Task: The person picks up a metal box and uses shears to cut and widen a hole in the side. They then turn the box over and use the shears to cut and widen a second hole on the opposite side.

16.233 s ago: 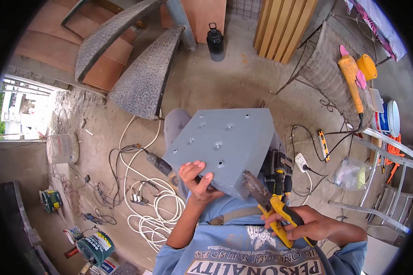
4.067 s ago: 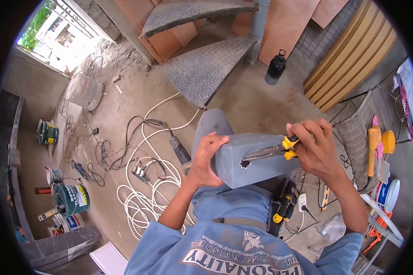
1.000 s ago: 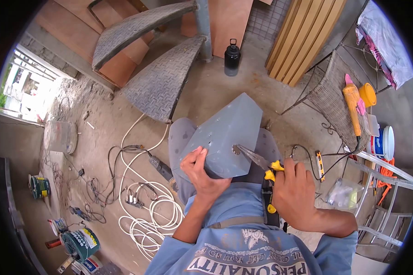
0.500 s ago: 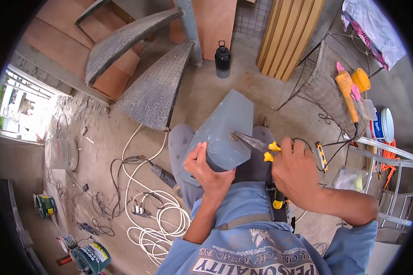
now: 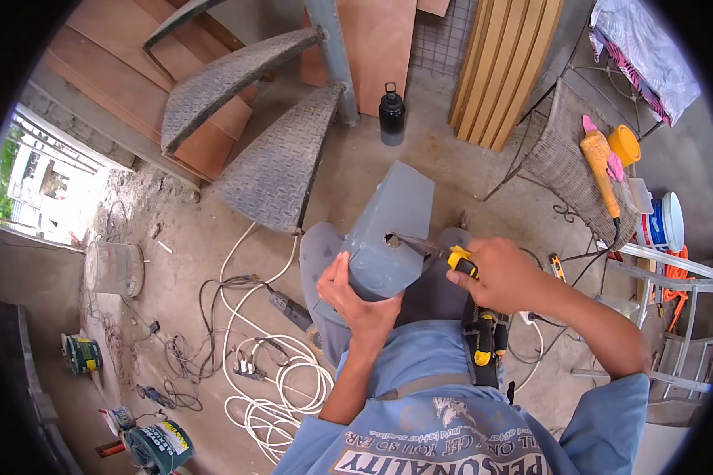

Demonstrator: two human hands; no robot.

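Observation:
A grey box-shaped piece rests on my lap, with a small ragged hole in its face. My left hand grips its lower left edge, thumb underneath and fingers on the side. Yellow-and-black handled pliers are in my right hand, fingers wrapped round the handles. The tips of the pliers' jaws are at the right edge of the hole. More yellow-and-black tools sit in a pouch at my waist.
Metal spiral steps and a black bottle are ahead. Coiled white cable and a power tool lie left. A wicker chair holding an orange tool and a ladder stand right.
The pliers' jaws now lie flatter across the hole, and my right hand has turned around the handles. More of the hole shows. The whole view has shifted slightly.

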